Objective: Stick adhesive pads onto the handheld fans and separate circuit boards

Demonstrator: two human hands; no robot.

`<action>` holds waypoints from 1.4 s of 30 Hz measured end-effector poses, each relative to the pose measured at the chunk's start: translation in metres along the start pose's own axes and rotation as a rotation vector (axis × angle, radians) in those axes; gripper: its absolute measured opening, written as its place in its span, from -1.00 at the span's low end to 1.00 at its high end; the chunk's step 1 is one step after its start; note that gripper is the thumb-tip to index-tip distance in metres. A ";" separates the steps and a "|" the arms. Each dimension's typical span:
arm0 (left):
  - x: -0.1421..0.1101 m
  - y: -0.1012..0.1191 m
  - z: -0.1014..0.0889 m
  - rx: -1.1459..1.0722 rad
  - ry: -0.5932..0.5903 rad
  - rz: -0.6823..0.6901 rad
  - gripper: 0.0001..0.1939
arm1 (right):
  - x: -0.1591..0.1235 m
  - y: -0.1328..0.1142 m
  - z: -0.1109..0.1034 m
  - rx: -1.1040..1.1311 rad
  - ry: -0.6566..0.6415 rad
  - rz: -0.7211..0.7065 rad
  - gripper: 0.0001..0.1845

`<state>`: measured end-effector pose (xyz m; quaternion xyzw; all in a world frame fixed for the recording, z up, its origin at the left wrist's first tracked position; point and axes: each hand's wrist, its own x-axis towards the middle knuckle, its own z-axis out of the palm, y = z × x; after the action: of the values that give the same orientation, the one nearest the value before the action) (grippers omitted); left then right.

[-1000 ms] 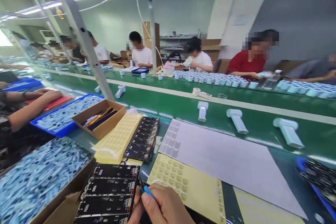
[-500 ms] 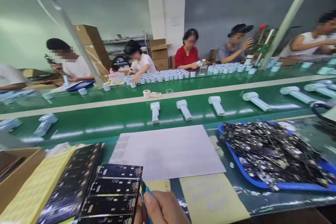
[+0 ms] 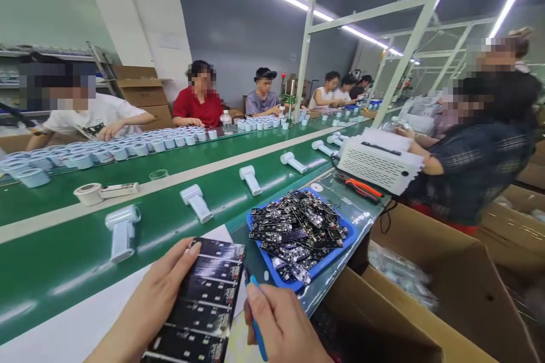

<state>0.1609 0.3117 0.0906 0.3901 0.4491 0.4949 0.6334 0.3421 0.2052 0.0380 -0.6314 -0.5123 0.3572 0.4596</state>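
Observation:
My left hand [image 3: 164,283] grips the upper left edge of a black circuit board panel [image 3: 204,300], its thumb lying on the face. Pale lines divide the panel into several strips with small light parts. At the panel's right edge, my right hand [image 3: 283,320] is closed around a blue-handled tool [image 3: 258,329] with a thin dark tip; I cannot tell its exact kind. Beyond my hands, a blue tray [image 3: 272,275] holds a heap of separate black circuit boards [image 3: 298,227]. White paper [image 3: 85,312] lies under my left forearm.
A green conveyor belt [image 3: 170,249] carries light blue handheld housings [image 3: 196,204]. Orange-handled pliers [image 3: 364,188] lie by a white slotted box [image 3: 374,164]. Open cartons [image 3: 451,261] stand at right. Co-workers sit across the belt and at right, near rows of blue cups [image 3: 140,149].
The view has swung right, bringing the cartons and a co-worker at right into sight. My left hand has come into view on the panel. My right hand still holds the blue-handled tool.

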 end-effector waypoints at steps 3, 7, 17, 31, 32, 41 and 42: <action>0.012 -0.002 0.053 0.099 -0.118 -0.234 -0.87 | 0.008 -0.004 -0.027 0.288 -0.056 0.148 -0.27; 0.020 -0.026 0.097 0.098 -0.291 -0.576 -0.77 | 0.028 -0.006 -0.051 0.700 -0.080 0.136 -0.30; 0.062 -0.041 0.117 0.227 -0.211 -0.210 -0.69 | 0.040 -0.002 -0.088 0.519 -0.150 0.101 -0.25; 0.069 -0.047 0.129 0.274 -0.208 -0.356 -0.82 | 0.043 0.010 -0.079 0.522 -0.076 0.138 -0.23; 0.070 -0.048 0.131 0.282 -0.202 -0.365 -0.82 | 0.044 0.011 -0.079 0.534 -0.066 0.145 -0.22; 0.070 -0.056 0.129 0.470 -0.248 -0.114 -0.60 | 0.049 0.035 -0.097 0.373 0.064 0.188 -0.25; 0.069 -0.058 0.127 0.505 -0.254 -0.063 -0.55 | 0.049 0.039 -0.098 0.360 0.068 0.193 -0.24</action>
<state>0.3057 0.3612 0.0610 0.5803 0.4873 0.2944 0.5823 0.4554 0.2300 0.0336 -0.5969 -0.3616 0.4637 0.5459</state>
